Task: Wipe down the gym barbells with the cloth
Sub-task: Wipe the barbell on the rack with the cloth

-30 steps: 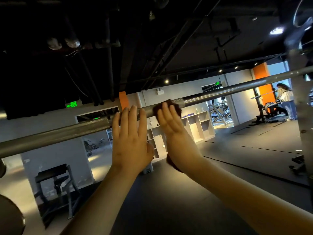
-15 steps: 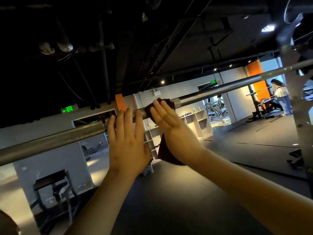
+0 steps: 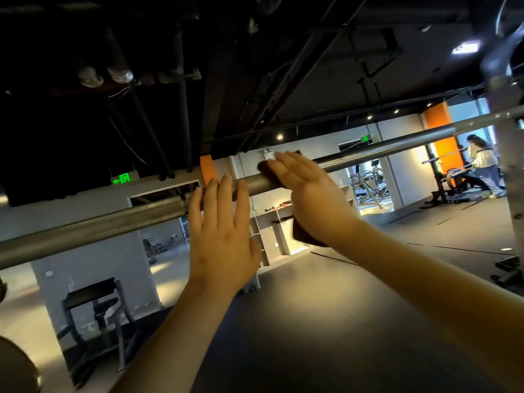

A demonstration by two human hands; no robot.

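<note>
A dim gym with a black open ceiling and dark rubber floor lies behind a long steel barbell (image 3: 113,222) that crosses the view on a slant, its far end meeting a rack upright (image 3: 510,194) at the right. Another person (image 3: 482,160) works at a machine well away in the background. The left hand (image 3: 224,239) rests against the knurled part of the bar with its fingers (image 3: 225,191) straight and together, holding nothing. Just to its right, the right hand (image 3: 309,194) lies flat with fingers extended, pressing a dark cloth (image 3: 303,236) onto the bar; the cloth shows above the fingertips and hangs below the palm. Whether the thumb hooks behind the bar cannot be told. To wipe well, I judge the cloth should wrap further round the shaft so its underside gets cleaned too. The strokes should run along the length with firm pressure, while the left hand steadies the bar against rolling.
</note>
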